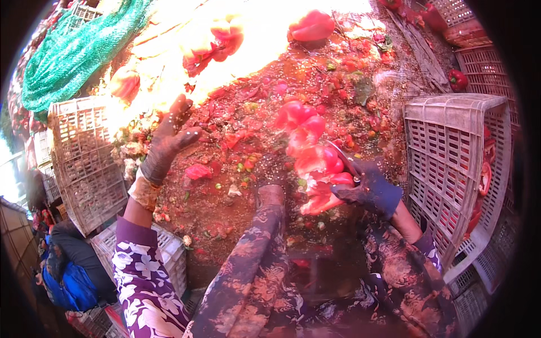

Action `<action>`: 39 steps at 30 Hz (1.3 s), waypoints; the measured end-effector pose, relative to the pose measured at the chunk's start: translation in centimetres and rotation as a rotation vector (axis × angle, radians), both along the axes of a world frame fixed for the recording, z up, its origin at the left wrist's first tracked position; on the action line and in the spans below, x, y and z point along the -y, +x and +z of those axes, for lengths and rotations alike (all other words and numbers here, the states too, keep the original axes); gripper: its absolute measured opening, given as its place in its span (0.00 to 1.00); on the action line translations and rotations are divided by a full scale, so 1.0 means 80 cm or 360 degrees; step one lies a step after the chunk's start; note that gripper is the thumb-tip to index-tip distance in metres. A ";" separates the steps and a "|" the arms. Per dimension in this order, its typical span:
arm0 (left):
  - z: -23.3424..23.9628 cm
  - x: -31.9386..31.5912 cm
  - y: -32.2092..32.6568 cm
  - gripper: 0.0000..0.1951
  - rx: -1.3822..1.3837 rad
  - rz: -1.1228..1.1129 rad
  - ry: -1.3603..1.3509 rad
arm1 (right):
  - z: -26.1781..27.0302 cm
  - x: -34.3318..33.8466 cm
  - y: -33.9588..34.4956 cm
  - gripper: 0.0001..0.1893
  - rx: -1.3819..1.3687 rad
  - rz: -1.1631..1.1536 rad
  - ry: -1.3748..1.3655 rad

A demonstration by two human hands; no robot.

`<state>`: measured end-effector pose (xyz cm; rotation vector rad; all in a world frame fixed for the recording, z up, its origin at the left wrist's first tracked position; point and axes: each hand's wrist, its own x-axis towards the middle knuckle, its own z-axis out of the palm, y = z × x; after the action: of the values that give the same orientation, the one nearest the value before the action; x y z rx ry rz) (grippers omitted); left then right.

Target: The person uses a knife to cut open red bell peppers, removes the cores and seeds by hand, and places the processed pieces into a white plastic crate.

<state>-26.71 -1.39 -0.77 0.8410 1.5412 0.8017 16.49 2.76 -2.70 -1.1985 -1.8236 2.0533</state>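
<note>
My left hand (169, 141), in a dark stained glove, is held out over the littered ground with thumb and fingers apart and nothing in it. My right hand (372, 188), in a dark blue glove, is closed around a thin curved blade, apparently a knife (341, 155); its handle is hidden by the fingers. Against the blade and fingertips are cut red bell pepper pieces (319, 162); whether the hand also grips them is unclear. More red pepper pieces (300, 120) extend beyond. Seeds, pepper scraps and wet pulp (236, 169) cover the ground around my foot.
A plastic crate (444, 169) holding cut red peppers stands tilted at right. Another crate (86, 160) stands at left, below green netting (80, 59). A whole red pepper (312, 26) lies at the far side. Another person (72, 270) is at lower left.
</note>
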 end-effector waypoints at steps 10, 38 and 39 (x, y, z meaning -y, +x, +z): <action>-0.048 -0.082 0.157 0.45 0.0350 -0.1298 -0.0048 | -0.002 0.015 0.010 0.44 -0.0037 0.0395 0.0430; 0.021 -0.101 0.238 0.21 0.0763 0.0341 0.0274 | 0.142 0.042 0.113 0.28 -0.0185 -0.0890 0.1199; 0.037 -0.108 0.241 0.20 0.0747 0.0373 0.0306 | 0.146 0.041 0.115 0.30 -0.0198 -0.0909 0.1213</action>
<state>-7.43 7.25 2.22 0.5581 1.1658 1.2373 25.65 -0.54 9.01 -1.1280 -1.6805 0.9651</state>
